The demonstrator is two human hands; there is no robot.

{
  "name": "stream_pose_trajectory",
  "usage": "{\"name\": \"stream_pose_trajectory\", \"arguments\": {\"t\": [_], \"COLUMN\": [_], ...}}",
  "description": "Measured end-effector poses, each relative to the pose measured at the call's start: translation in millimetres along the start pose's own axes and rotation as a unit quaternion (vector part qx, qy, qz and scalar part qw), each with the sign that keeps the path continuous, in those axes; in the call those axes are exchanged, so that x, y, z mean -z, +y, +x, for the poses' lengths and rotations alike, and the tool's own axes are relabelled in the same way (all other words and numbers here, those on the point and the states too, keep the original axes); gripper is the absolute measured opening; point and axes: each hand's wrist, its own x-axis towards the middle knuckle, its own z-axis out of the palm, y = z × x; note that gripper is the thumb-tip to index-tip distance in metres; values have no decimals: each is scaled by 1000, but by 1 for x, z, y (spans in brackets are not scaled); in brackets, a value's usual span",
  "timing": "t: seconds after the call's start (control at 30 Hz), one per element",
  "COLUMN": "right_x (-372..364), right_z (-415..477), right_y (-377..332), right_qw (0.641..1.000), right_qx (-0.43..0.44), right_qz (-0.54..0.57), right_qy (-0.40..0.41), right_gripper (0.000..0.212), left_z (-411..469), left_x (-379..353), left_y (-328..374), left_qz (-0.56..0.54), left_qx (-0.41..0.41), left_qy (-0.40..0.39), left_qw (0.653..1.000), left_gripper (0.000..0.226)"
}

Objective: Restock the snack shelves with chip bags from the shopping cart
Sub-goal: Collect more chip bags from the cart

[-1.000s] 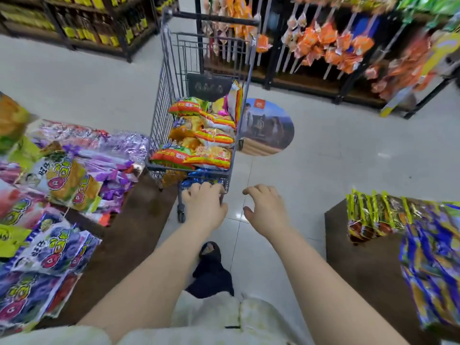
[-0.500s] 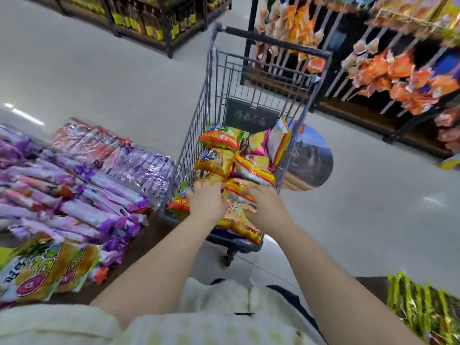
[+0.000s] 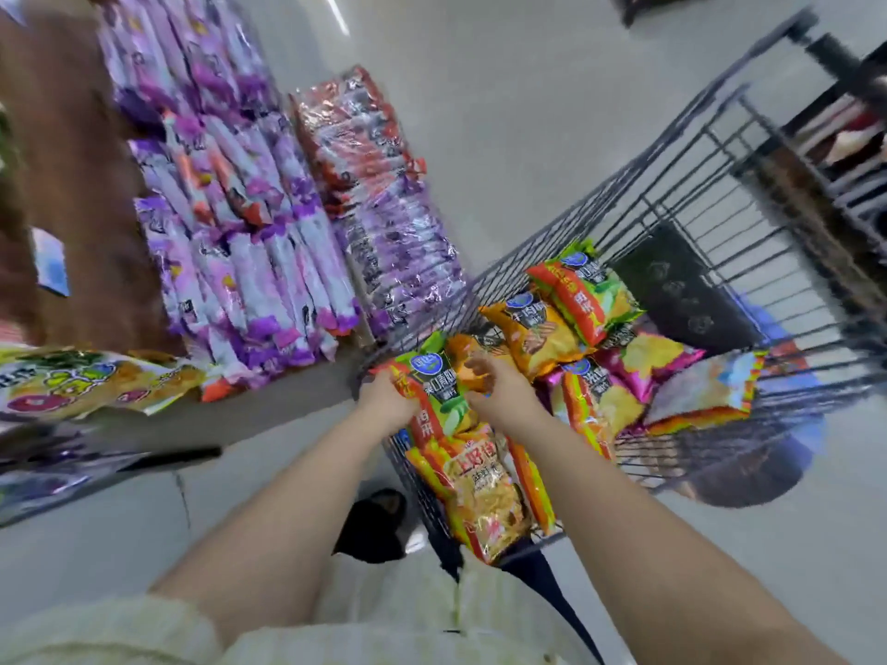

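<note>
Whereas half a second ago both hands lay flat on the pile, your left hand [image 3: 389,401] now has its fingers curled tight round the left edge of a green-and-red foil chip bag [image 3: 439,391]. Your right hand [image 3: 504,393] curls round the bag's other edge, and motion blur hides exactly where its fingertips pinch. The bag sits at the near end of the grey wire shopping cart [image 3: 672,208], above a yellow-orange foil bag [image 3: 485,491]. The view has rolled, so the cart now lies to the right. To the left, purple plastic snack packets [image 3: 249,242] crowd a brown wooden shelf [image 3: 81,184] over a pale glossy tiled floor [image 3: 504,112].
</note>
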Motion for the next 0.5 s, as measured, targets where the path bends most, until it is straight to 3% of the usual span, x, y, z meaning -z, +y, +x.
{"name": "stream_pose_trajectory", "arguments": {"t": [0.13,0.3,0.5], "right_x": [14,-6,-33], "right_z": [52,90,94], "right_y": [11,32,51], "right_qw": [997,987,967], "right_qx": [21,-35,-110], "right_qz": [-42,-33,21], "right_qy": [-65,-151,-230], "right_gripper": [39,47,65], "left_z": [4,13,27], "left_x": [-27,-63,-84], "left_y": [0,-2,-8], "left_qz": [-106,-229,-300], "left_qx": [64,97,113], "left_qy": [2,37,45], "left_qw": [992,968,946], "left_gripper": [37,40,69]}}
